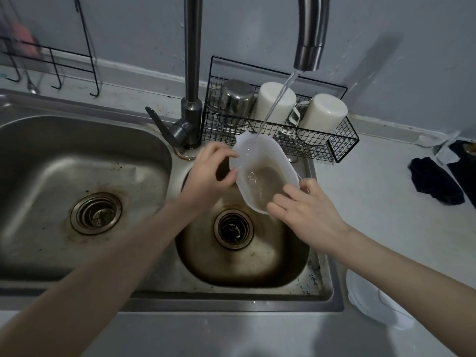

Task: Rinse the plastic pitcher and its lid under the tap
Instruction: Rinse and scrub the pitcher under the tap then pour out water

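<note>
Stained steel left basin (77, 155), left hand (211, 173) pinching the left rim of the translucent plastic pitcher (260, 161), held tilted above the right basin (257, 266), tap (310, 47) water streaming in, right hand (306, 215) gripping its near rim, wire rack (342, 148) behind.

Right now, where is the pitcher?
Head view, right of centre: the pitcher is held by the left hand and right hand over the right basin, under the running tap, in front of the wire rack.
</note>
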Available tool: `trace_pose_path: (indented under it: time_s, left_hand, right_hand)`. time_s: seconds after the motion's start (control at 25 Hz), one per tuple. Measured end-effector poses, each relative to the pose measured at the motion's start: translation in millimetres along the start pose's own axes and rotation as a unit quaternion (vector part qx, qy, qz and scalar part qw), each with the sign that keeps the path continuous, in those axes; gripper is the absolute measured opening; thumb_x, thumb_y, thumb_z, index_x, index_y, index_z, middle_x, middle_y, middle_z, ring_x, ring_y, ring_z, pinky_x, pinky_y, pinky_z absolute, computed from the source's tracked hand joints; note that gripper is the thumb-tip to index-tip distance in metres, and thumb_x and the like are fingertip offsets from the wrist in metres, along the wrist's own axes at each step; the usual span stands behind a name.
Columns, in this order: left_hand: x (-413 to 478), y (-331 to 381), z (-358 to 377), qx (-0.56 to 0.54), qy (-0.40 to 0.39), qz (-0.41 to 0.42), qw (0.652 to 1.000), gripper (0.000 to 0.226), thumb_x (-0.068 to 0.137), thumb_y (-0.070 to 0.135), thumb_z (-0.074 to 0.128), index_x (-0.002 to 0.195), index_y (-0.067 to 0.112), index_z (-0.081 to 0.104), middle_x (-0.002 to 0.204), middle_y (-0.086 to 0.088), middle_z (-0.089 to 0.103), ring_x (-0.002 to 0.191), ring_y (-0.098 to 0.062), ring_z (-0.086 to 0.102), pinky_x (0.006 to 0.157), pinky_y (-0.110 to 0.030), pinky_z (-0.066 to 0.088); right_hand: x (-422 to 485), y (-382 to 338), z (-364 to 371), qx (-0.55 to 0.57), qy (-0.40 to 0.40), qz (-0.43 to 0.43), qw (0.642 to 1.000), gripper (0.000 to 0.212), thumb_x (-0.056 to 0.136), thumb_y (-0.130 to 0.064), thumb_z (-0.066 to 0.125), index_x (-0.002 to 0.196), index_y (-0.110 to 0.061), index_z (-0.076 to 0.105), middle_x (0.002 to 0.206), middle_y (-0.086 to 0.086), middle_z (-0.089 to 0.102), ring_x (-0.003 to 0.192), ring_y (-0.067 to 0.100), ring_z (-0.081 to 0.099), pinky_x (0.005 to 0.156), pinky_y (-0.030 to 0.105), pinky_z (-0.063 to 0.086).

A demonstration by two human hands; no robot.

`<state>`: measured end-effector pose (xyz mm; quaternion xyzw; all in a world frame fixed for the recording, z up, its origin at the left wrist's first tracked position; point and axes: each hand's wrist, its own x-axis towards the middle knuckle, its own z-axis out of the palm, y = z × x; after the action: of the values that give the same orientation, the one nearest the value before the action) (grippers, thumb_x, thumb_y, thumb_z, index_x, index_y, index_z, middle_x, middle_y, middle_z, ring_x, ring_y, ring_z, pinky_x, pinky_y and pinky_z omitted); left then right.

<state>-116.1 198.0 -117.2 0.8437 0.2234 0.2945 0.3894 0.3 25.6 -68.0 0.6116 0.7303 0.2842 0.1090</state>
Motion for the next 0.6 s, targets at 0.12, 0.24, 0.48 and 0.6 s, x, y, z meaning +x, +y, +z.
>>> trace_pose_path:
  time_s: [0.12, 0.24, 0.48, 0.6]
  left_hand:
    - [0, 0, 4, 0.009, -0.042, 0.029, 0.999, 0.03, 0.086, 0.003, 0.052, 0.114, 0.01, 0.062, 0.129, -0.002, 0.051, 0.125, -0.018, 0.04, 0.104, -0.016, 0.021]
    - [-3, 4, 2, -0.116, -0.088, -0.056, 0.988, 0.052, 0.082, 0.014, 0.051, 0.133, 0.023, 0.044, 0.143, 0.02, 0.027, 0.133, 0.0, 0.027, 0.107, -0.022, 0.025]
    - [-9, 15, 11, -0.149, -0.186, -0.107, 0.965, 0.118, 0.063, 0.034, 0.074, 0.142, 0.039, -0.012, 0.146, 0.029, -0.019, 0.136, 0.003, -0.007, 0.113, -0.034, 0.01]
    - [-10, 23, 20, -0.11, -0.135, -0.122, 0.977, 0.131, 0.056, 0.048, 0.08, 0.141, 0.036, -0.019, 0.151, 0.016, -0.025, 0.134, 0.003, -0.016, 0.112, -0.033, 0.002]
  right_hand:
    - [3, 4, 0, 0.045, 0.007, 0.043, 0.998, 0.03, 0.073, 0.005, 0.036, 0.067, -0.017, 0.055, 0.06, -0.003, 0.05, 0.066, 0.019, 0.053, 0.068, 0.033, 0.027]
    - [5, 17, 1, 0.155, -0.008, 0.107, 0.982, 0.025, 0.065, 0.007, 0.048, 0.066, -0.017, 0.053, 0.061, -0.004, 0.053, 0.077, 0.019, 0.044, 0.071, 0.033, 0.025]
    - [13, 37, 0, 0.419, -0.049, 0.201, 0.884, 0.02, 0.076, -0.003, 0.066, 0.065, -0.003, 0.05, 0.067, -0.002, 0.048, 0.076, 0.021, 0.041, 0.066, 0.032, 0.033]
    - [24, 33, -2, 0.457, -0.043, 0.202, 0.865, 0.025, 0.075, -0.002, 0.066, 0.063, -0.007, 0.045, 0.064, -0.002, 0.045, 0.071, 0.017, 0.039, 0.062, 0.023, 0.03]
